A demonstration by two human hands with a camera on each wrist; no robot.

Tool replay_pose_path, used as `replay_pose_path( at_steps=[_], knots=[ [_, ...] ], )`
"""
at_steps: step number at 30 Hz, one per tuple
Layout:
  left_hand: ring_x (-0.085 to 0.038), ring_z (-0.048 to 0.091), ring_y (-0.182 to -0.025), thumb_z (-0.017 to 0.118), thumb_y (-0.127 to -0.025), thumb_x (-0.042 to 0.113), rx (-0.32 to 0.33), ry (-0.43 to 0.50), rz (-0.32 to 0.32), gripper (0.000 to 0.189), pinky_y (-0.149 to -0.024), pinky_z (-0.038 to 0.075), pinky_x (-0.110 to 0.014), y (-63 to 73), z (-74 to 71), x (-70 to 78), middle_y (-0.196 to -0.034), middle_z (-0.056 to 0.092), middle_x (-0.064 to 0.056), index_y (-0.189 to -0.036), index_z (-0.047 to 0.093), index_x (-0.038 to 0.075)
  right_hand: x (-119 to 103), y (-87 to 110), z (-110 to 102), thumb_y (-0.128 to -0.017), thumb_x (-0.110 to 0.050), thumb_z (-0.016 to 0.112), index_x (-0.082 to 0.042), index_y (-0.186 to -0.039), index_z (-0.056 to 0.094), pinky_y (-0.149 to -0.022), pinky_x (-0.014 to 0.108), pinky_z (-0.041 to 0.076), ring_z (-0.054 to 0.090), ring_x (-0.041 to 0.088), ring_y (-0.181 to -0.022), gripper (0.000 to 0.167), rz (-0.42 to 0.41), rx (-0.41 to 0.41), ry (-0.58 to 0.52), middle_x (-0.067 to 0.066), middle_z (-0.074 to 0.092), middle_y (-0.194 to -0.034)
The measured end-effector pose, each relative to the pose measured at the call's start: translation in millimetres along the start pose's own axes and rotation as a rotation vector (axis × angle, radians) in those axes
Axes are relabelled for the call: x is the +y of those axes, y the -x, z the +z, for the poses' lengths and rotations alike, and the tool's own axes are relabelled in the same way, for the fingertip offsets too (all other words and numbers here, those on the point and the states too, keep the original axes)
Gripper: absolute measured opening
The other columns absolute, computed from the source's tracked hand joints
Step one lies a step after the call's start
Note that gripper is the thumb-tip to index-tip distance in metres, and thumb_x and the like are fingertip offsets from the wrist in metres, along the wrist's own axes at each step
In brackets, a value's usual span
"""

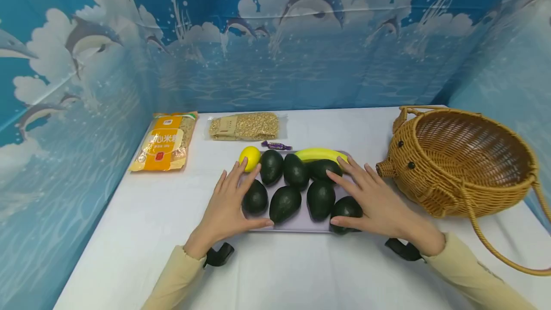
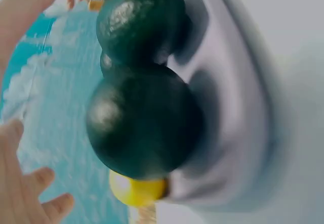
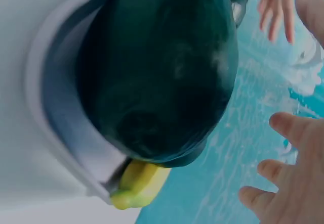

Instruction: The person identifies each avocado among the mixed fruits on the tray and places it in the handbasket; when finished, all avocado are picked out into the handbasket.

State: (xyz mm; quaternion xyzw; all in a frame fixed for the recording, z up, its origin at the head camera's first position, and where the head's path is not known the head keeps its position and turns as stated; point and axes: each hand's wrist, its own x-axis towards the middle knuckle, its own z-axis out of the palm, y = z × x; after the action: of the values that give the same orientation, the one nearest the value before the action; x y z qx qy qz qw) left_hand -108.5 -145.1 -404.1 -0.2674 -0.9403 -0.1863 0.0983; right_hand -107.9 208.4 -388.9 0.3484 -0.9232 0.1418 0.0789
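Note:
Several dark green avocados (image 1: 286,204) sit in a pale purple tray (image 1: 307,228) in the head view. A yellow banana (image 1: 318,154) lies along the tray's far right edge, and a lemon (image 1: 250,158) at its far left corner. My left hand (image 1: 228,207) is over the tray's left side, fingers spread around the nearest avocado (image 2: 144,120). Over the right side, my right hand (image 1: 379,200) has its fingers stretched out above the front right avocado (image 3: 162,72) and the banana's end. Neither hand grips anything.
Behind the tray lie a purple-wrapped candy (image 1: 276,146) and a clear packet of grain (image 1: 249,126). An orange-labelled bag (image 1: 163,142) lies at the back left. On the right stands an animal-shaped wicker basket (image 1: 439,176), its rope handle (image 1: 486,238) hanging toward the front.

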Motion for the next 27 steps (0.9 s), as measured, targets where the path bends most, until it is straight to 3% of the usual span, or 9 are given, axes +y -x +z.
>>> replay_pose_path(
  at_steps=[5, 12, 19, 27],
  knots=[
    [-0.030, 0.016, -0.141, 0.073, -0.059, 0.073, 0.016, 0.131, -0.185, 0.128, -0.111, 0.014, -0.053, 19.9, 11.9, -10.8, -0.157, 0.011, -0.012, -0.154, 0.003, 0.024, 5.8, 10.5, 1.5, -0.079, -0.053, 0.071, -0.023, -0.150, 0.029, -0.100, 0.064, 0.026, 0.024, 0.037, -0.137, 0.089, 0.086, 0.010, -0.163, 0.008, 0.016, -0.156],
    [-0.034, 0.019, -0.139, 0.077, -0.055, 0.071, -0.013, 0.265, -0.359, 0.135, -0.110, 0.016, -0.055, 34.5, 33.4, -16.8, -0.156, 0.016, -0.014, -0.154, 0.004, 0.016, 12.4, 21.1, 5.8, -0.081, -0.047, 0.072, -0.024, -0.149, 0.030, -0.095, 0.065, 0.033, 0.032, 0.039, -0.132, 0.083, 0.217, -0.046, -0.321, 0.007, 0.026, -0.153],
    [-0.034, 0.017, -0.140, 0.083, -0.055, 0.061, -0.025, 0.272, -0.366, 0.133, -0.113, 0.007, -0.049, 39.4, 42.7, -20.2, -0.152, 0.024, -0.019, -0.151, 0.014, 0.000, 13.0, 26.7, 11.4, -0.079, -0.044, 0.075, -0.021, -0.148, 0.033, -0.094, 0.056, 0.041, 0.043, 0.033, -0.125, 0.084, 0.255, -0.072, -0.460, 0.009, 0.035, -0.148],
    [-0.032, 0.015, -0.141, 0.083, -0.057, 0.059, -0.019, 0.282, -0.368, 0.126, -0.113, 0.003, -0.048, 39.2, 51.3, -21.5, -0.151, 0.027, -0.018, -0.150, 0.020, 0.002, 15.8, 30.0, 19.3, -0.075, -0.044, 0.079, -0.020, -0.143, 0.040, -0.090, 0.058, 0.041, 0.050, 0.029, -0.115, 0.082, 0.261, -0.056, -0.489, 0.006, 0.045, -0.140]
  ],
)
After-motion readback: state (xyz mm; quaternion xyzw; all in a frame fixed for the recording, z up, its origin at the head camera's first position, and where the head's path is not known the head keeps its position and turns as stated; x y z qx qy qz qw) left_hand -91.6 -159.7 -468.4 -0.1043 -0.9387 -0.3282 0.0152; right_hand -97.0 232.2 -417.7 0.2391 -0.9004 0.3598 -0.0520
